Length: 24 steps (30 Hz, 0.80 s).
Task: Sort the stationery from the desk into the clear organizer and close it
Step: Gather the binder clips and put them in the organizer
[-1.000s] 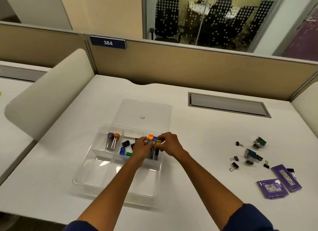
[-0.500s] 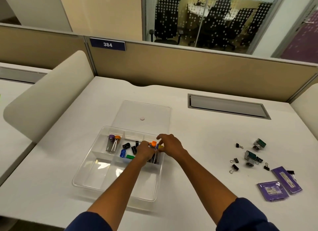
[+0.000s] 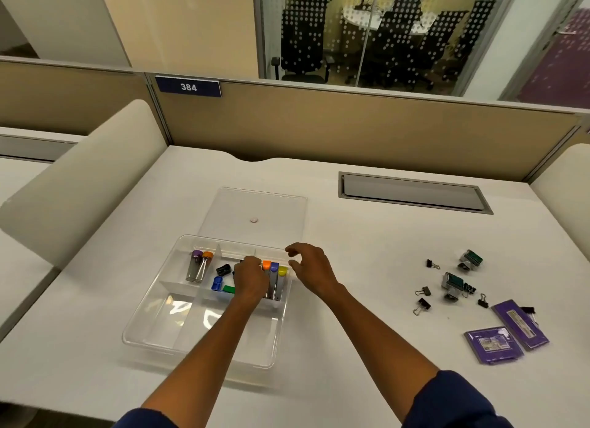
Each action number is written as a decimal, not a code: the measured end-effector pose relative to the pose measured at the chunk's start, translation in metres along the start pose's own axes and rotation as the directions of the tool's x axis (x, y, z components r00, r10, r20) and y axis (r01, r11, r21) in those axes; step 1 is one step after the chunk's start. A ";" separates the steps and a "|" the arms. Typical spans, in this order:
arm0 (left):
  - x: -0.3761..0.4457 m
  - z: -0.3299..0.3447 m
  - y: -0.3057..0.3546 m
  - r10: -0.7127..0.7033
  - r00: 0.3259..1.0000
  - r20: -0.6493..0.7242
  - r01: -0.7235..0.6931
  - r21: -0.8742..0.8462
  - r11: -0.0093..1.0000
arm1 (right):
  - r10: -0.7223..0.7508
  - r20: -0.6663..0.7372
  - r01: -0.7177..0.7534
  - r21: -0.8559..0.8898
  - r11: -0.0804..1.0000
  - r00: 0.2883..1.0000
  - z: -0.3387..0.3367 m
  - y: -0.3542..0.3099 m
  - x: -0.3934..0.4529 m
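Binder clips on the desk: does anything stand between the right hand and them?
Nothing visible does. The right hand hovers open at the organizer rim, and bare desk lies between it and the binder clips.

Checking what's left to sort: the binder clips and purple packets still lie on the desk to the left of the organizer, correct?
Not quite. The head view shows the binder clips and purple packets still on the desk, but to the right of the organizer, not the left.
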<state>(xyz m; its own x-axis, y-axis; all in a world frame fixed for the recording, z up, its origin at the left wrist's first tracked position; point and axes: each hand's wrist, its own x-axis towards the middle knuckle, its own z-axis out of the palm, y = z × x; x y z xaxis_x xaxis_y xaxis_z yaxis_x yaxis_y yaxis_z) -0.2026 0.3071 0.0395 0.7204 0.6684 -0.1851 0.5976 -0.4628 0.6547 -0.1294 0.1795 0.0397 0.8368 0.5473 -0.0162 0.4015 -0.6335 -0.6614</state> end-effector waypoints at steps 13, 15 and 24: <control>-0.042 0.060 0.092 0.367 0.930 -0.033 -0.358 -0.314 0.879 | 0.211 -0.214 -0.161 0.228 0.960 0.954 -0.051 0.075 -0.047; -0.052 0.081 0.104 0.407 0.913 0.037 -0.373 -0.327 0.868 | 0.248 -0.229 -0.192 0.241 0.951 0.941 -0.062 0.093 -0.059; -0.095 0.164 0.135 0.536 0.772 0.343 -0.461 -0.278 0.843 | 0.399 -0.331 -0.313 0.283 0.907 0.855 -0.112 0.170 -0.114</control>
<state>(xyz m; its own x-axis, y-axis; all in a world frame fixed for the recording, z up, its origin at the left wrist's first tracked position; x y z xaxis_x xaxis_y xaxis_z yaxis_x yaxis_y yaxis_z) -0.1324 0.0850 0.0252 0.9967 0.0682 -0.0436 0.0735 -0.5363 0.8408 -0.1142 -0.0518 0.0127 0.9990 0.0341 -0.0290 -0.0032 -0.5906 -0.8070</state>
